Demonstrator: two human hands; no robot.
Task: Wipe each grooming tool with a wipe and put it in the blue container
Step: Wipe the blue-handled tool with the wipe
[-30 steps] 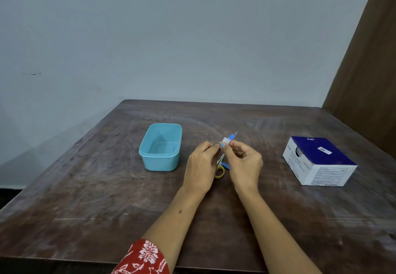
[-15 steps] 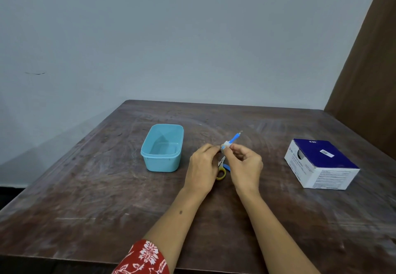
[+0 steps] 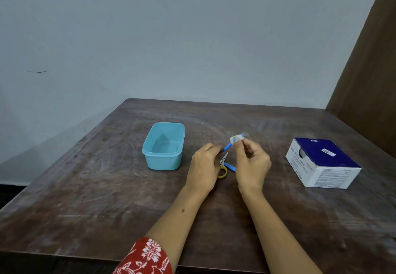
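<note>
A: Left hand (image 3: 203,164) pinched the blue tool (image 3: 227,147) by its near end, steadying it, while right hand (image 3: 251,162) pinched the wipe (image 3: 236,139) around the far end.

B: The blue container (image 3: 164,146) sat open just left; scissors (image 3: 224,164) lay underneath, box (image 3: 321,162) well clear.
</note>
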